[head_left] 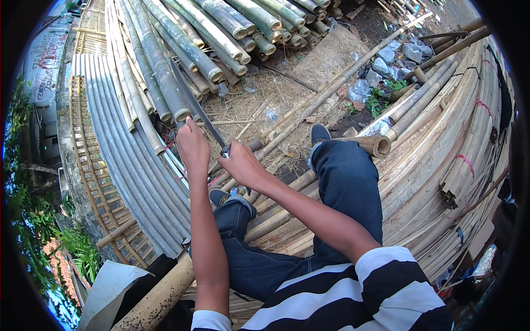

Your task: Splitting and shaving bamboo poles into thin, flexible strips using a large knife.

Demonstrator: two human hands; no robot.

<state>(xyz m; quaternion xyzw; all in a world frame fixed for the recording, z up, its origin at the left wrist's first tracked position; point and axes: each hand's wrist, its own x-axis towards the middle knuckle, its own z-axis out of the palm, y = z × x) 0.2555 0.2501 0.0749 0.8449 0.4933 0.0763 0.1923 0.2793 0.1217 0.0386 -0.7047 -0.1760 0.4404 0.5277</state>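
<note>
In my right hand [242, 163], the fingers are wrapped round the handle of a long-bladed knife [205, 122]. Its narrow, dark blade points away from me, up and to the left, alongside a thick bamboo pole [175, 105]. My left hand [193, 144] is closed just left of the handle, its fingertips at the cut end of that pole. What its fingers hold, if anything, is hidden. Both forearms reach forward over my legs.
Many bamboo poles [243, 30] are stacked ahead. Grey corrugated sheeting [130, 160] and a bamboo lattice [91, 149] lie to the left. Long split bamboo strips [430, 176] bend along the right. Rubble [389, 60] and straw-strewn ground [248, 107] lie beyond my feet.
</note>
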